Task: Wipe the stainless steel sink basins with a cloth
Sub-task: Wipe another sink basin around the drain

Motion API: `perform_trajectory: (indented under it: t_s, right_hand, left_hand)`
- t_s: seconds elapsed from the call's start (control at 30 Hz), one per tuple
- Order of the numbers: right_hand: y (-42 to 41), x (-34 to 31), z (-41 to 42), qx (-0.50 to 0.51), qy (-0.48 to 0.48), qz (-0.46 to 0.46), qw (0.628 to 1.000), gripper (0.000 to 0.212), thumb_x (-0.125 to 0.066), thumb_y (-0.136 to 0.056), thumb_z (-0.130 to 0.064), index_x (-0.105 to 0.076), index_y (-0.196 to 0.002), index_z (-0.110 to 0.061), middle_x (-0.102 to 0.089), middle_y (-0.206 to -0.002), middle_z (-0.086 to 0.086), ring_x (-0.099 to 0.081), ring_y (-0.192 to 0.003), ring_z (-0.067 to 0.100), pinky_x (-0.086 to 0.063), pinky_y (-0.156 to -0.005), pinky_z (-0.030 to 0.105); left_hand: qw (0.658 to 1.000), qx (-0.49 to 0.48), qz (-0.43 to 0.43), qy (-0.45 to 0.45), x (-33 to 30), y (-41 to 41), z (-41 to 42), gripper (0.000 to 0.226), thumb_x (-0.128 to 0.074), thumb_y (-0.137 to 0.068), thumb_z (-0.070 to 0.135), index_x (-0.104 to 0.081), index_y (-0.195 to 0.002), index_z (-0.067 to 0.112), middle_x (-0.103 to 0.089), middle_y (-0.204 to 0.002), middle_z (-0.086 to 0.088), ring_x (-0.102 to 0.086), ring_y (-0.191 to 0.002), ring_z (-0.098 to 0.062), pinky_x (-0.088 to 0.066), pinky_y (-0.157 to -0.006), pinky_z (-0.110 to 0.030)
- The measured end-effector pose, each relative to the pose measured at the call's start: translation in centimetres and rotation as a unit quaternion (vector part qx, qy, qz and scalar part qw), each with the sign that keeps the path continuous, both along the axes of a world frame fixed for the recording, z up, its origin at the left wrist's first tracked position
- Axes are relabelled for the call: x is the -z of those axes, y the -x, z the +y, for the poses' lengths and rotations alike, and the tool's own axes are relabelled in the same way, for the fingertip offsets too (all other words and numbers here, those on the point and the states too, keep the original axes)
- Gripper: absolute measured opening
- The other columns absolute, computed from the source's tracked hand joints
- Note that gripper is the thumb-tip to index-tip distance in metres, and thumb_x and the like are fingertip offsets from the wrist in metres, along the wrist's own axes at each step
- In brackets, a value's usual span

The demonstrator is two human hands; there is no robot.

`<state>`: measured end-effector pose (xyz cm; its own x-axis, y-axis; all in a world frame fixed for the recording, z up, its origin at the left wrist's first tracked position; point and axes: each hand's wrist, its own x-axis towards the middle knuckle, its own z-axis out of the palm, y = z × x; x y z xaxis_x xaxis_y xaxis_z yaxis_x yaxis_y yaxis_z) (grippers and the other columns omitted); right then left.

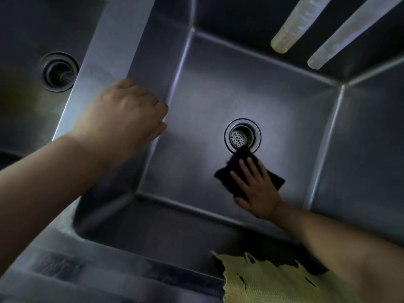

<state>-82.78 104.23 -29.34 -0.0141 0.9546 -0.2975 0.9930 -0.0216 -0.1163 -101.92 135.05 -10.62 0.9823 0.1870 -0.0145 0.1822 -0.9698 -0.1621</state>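
Biggest risk imo: the black cloth (249,171) has a corner over the drain strainer (239,137) and could snag there. Right hand (256,189), fingers spread, presses it flat on the basin floor (196,127) just below that drain. Left hand (122,112) curls over the divider (109,53). Basin holds nothing else.

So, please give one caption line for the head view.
Right hand presses dark cloth beside drain; left hand grips divider.
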Motion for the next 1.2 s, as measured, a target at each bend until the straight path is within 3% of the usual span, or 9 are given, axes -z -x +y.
perform_trajectory:
  t_s: [0.1,0.3,0.47,0.7,0.83,1.03,1.2]
  right_hand:
    - [2.2,0.6,3.5,-0.052,-0.013,0.016,0.998,0.071,-0.042,-0.085,-0.052,-0.035,-0.145,-0.016,-0.026,-0.152,0.022,-0.019,-0.140,0.046,-0.016,-0.113,0.061]
    - [4.2,1.2,14.1,0.013,-0.024,0.013,1.000,0.071,-0.047,-0.089,-0.047,-0.027,-0.149,-0.015,-0.019,-0.156,0.019,-0.012,-0.144,0.041,-0.006,-0.115,0.058]
    - [8.0,1.5,16.9,-0.026,-0.018,0.025,0.999,0.070,-0.039,-0.092,-0.049,-0.017,-0.151,-0.020,-0.009,-0.158,0.018,-0.002,-0.145,0.040,0.004,-0.114,0.058]
    - [12.5,2.2,14.7,-0.182,-0.003,0.037,0.983,0.059,-0.029,-0.097,-0.046,-0.019,-0.151,-0.026,-0.007,-0.159,0.015,0.001,-0.145,0.038,0.010,-0.114,0.057]
    - [10.9,1.6,11.9,-0.259,-0.008,0.043,0.965,0.058,-0.035,-0.096,-0.048,-0.021,-0.150,-0.031,-0.014,-0.158,0.009,-0.007,-0.145,0.035,0.004,-0.114,0.058]
    - [4.5,0.5,3.4,-0.263,-0.012,0.027,0.964,0.057,-0.036,-0.092,-0.052,-0.035,-0.145,-0.030,-0.031,-0.153,0.005,-0.023,-0.142,0.032,-0.019,-0.113,0.057]
    - [-2.5,0.4,-2.1,-0.187,-0.007,0.019,0.982,0.056,-0.040,-0.088,-0.051,-0.045,-0.140,-0.030,-0.035,-0.150,0.008,-0.028,-0.139,0.037,-0.018,-0.111,0.055]
  left_hand:
    - [1.000,-0.003,0.006,0.006,-0.1,0.0,0.0,0.021,-0.064,-0.084,0.023,-0.055,-0.070,0.010,-0.059,-0.067,-0.016,-0.059,-0.069,-0.036,-0.041,-0.070,-0.040]
    - [1.000,-0.006,0.013,-0.005,0.0,-0.2,0.1,0.019,-0.064,-0.082,0.022,-0.056,-0.070,0.009,-0.061,-0.067,-0.015,-0.059,-0.069,-0.035,-0.043,-0.069,-0.038]
    - [1.000,-0.011,0.020,-0.013,-0.1,-0.4,0.0,0.016,-0.063,-0.081,0.019,-0.057,-0.069,0.009,-0.062,-0.067,-0.014,-0.060,-0.068,-0.033,-0.044,-0.068,-0.038]
    - [0.999,-0.007,0.016,-0.028,-0.1,-0.5,-0.4,0.018,-0.060,-0.083,0.018,-0.055,-0.068,0.009,-0.061,-0.066,-0.015,-0.060,-0.069,-0.034,-0.045,-0.067,-0.037]
    - [0.999,-0.003,0.033,-0.029,-0.3,-0.5,-0.6,0.016,-0.056,-0.085,0.016,-0.055,-0.070,0.009,-0.060,-0.069,-0.017,-0.059,-0.071,-0.035,-0.043,-0.068,-0.040]
    - [0.997,0.027,0.060,-0.041,-0.7,-0.6,-1.0,0.014,-0.066,-0.080,0.013,-0.056,-0.070,0.010,-0.057,-0.065,-0.015,-0.059,-0.066,-0.034,-0.040,-0.064,-0.039]
    - [0.994,0.019,0.102,-0.029,0.4,-1.3,-1.7,0.013,-0.055,-0.078,0.015,-0.060,-0.070,0.007,-0.059,-0.063,-0.017,-0.060,-0.062,-0.035,-0.042,-0.059,-0.038]
